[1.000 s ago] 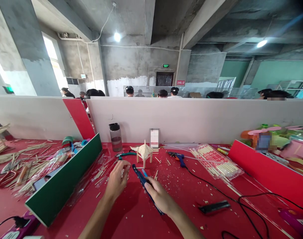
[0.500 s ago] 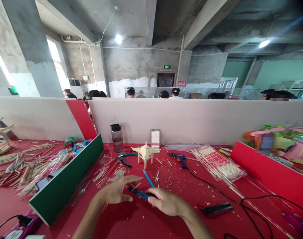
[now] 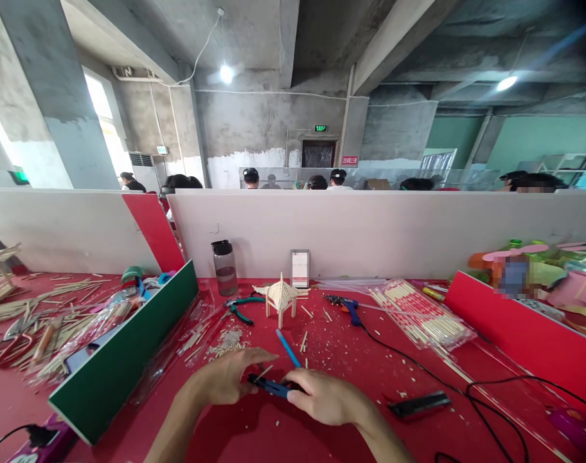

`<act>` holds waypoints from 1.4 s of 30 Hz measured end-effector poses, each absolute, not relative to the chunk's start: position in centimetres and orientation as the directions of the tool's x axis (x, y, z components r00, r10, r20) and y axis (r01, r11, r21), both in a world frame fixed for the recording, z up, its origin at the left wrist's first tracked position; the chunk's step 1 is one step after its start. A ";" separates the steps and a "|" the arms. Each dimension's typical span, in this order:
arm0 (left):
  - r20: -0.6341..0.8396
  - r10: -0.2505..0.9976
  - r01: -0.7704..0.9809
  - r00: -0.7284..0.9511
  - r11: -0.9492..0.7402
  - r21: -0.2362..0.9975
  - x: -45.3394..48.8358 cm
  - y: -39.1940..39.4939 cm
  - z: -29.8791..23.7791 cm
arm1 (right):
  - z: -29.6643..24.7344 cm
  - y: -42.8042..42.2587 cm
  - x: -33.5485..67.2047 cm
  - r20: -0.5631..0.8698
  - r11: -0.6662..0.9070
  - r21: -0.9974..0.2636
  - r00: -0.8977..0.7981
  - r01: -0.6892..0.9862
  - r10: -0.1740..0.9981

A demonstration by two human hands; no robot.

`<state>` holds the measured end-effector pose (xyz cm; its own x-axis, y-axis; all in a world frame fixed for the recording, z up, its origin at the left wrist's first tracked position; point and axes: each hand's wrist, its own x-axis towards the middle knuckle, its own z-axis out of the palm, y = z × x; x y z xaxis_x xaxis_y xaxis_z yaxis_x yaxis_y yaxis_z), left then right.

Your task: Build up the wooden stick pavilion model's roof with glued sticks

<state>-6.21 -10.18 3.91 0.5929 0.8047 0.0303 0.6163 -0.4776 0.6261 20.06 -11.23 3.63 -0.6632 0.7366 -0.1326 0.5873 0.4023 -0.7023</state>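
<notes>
My right hand is closed round the handles of a blue-and-black hand tool, whose exact kind I cannot make out. Its dark head points left. A short wooden stick crosses that head at a slant. Beside the head, my left hand is curved with thumb and forefinger apart; its other fingers are mostly hidden. Just beyond the tool lies a blue pen-like stick. Farther back a small wooden pavilion model stands upright on its legs.
Green-handled pliers, a water bottle and a phone stand or lie behind. On the right are a glue gun with its cord, bagged sticks and a black object. Green and red dividers flank the table.
My left hand has shifted slightly right and down, its thumb drawing in closer to the tool's head. The short stick sits a little lower. My right hand keeps its grip.
</notes>
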 end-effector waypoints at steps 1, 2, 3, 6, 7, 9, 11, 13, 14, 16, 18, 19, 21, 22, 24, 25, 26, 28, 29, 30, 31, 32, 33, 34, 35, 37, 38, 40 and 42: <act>0.003 0.792 0.631 0.611 -0.489 0.603 -6.1 -10.2 4.1 | 3.7 -11.3 20.1 -0.140 0.402 -0.700 -0.665 0.591 0.734; -0.016 0.783 0.643 0.621 -0.498 0.582 -6.0 -10.2 4.2 | 3.7 -11.3 20.1 -0.143 0.404 -0.697 -0.667 0.593 0.731; -0.026 0.779 0.651 0.626 -0.504 0.568 -6.0 -10.2 4.3 | 3.8 -11.3 20.0 -0.144 0.408 -0.693 -0.669 0.594 0.729; -0.013 0.787 0.658 0.617 -0.506 0.558 -5.9 -10.2 4.4 | 3.8 -11.3 20.0 -0.148 0.409 -0.687 -0.666 0.601 0.731; -0.006 0.792 0.659 0.610 -0.504 0.558 -5.9 -10.2 4.4 | 3.7 -11.3 20.0 -0.150 0.405 -0.689 -0.665 0.601 0.732; 0.012 0.803 0.663 0.595 -0.499 0.558 -6.0 -10.1 4.3 | 3.7 -11.3 20.0 -0.142 0.398 -0.698 -0.659 0.596 0.739; 0.031 0.814 0.662 0.580 -0.493 0.564 -6.0 -10.1 4.2 | 3.7 -11.2 20.0 -0.120 0.397 -0.709 -0.655 0.583 0.746; 0.052 0.826 0.658 0.562 -0.484 0.577 -6.0 -9.9 4.0 | 3.7 -11.1 20.1 -0.100 0.399 -0.724 -0.658 0.563 0.746; 0.060 0.832 0.654 0.552 -0.476 0.587 -6.1 -9.9 3.9 | 3.8 -11.1 20.1 -0.091 0.398 -0.734 -0.661 0.550 0.745; 0.070 0.845 0.644 0.530 -0.455 0.616 -6.2 -9.7 3.6 | 3.8 -10.9 20.2 -0.084 0.391 -0.755 -0.668 0.526 0.739; 0.087 0.862 0.620 0.500 -0.427 0.658 -6.3 -9.5 3.5 | 3.8 -10.7 20.3 -0.082 0.368 -0.781 -0.667 0.505 0.740; 0.097 0.869 0.604 0.486 -0.414 0.681 -6.4 -9.4 3.5 | 3.7 -10.6 20.3 -0.082 0.350 -0.799 -0.664 0.489 0.743; 0.116 0.880 0.571 0.461 -0.394 0.720 -6.4 -9.4 3.6 | 3.4 -10.4 20.3 -0.077 0.298 -0.845 -0.652 0.445 0.754; 0.125 0.884 0.555 0.450 -0.386 0.737 -6.4 -9.3 3.7 | 3.2 -10.3 20.3 -0.070 0.269 -0.870 -0.642 0.414 0.764; 0.136 0.893 0.525 0.429 -0.369 0.767 -6.2 -9.3 4.0 | 2.6 -10.1 20.2 -0.057 0.215 -0.913 -0.629 0.347 0.775; 0.140 0.899 0.511 0.416 -0.358 0.781 -6.2 -9.3 4.1 | 2.3 -10.0 20.1 -0.053 0.194 -0.928 -0.627 0.318 0.777; 0.144 0.904 0.498 0.402 -0.348 0.794 -6.1 -9.3 4.2 | 2.0 -9.8 20.1 -0.050 0.178 -0.939 -0.629 0.295 0.776; 0.153 0.912 0.471 0.380 -0.333 0.817 -6.0 -9.3 4.4 | 1.5 -9.7 19.9 -0.047 0.161 -0.951 -0.637 0.265 0.769; 0.159 0.915 0.455 0.372 -0.329 0.827 -5.9 -9.3 4.4 | 1.3 -9.6 19.9 -0.044 0.159 -0.954 -0.641 0.256 0.767; 0.164 0.915 0.439 0.369 -0.327 0.837 -5.9 -9.2 4.4 | 1.2 -9.5 19.8 -0.038 0.161 -0.955 -0.642 0.248 0.766; 0.169 0.914 0.424 0.368 -0.327 0.845 -5.9 -9.2 4.3 | 1.1 -9.5 19.7 -0.031 0.164 -0.957 -0.643 0.241 0.765; 0.173 0.913 0.411 0.368 -0.327 0.851 -5.9 -9.1 4.2 | 1.0 -9.5 19.7 -0.026 0.165 -0.958 -0.644 0.234 0.765; 0.177 0.913 0.401 0.368 -0.328 0.855 -5.9 -9.1 4.1 | 1.0 -9.5 19.6 -0.022 0.166 -0.959 -0.645 0.230 0.764; 0.182 0.912 0.391 0.367 -0.329 0.860 -5.9 -9.0 3.9 | 1.0 -9.6 19.5 -0.021 0.163 -0.961 -0.644 0.225 0.764; 0.190 0.911 0.377 0.366 -0.332 0.865 -6.0 -8.9 3.7 | 1.0 -9.7 19.4 -0.022 0.158 -0.962 -0.643 0.221 0.765; 0.206 0.908 0.338 0.364 -0.335 0.879 -6.0 -8.8 3.4 | 1.0 -9.8 19.2 -0.019 0.151 -0.966 -0.636 0.212 0.772; 0.213 0.907 0.315 0.363 -0.335 0.888 -6.0 -8.7 3.3 | 1.1 -9.9 19.1 -0.014 0.152 -0.966 -0.629 0.209 0.777; 0.230 0.906 0.271 0.356 -0.336 0.902 -5.9 -8.6 3.1 | 1.3 -10.0 18.9 -0.002 0.161 -0.965 -0.620 0.207 0.784; 0.252 0.906 0.238 0.341 -0.343 0.909 -5.8 -8.7 3.2 | 1.5 -10.1 18.9 0.005 0.168 -0.964 -0.618 0.206 0.786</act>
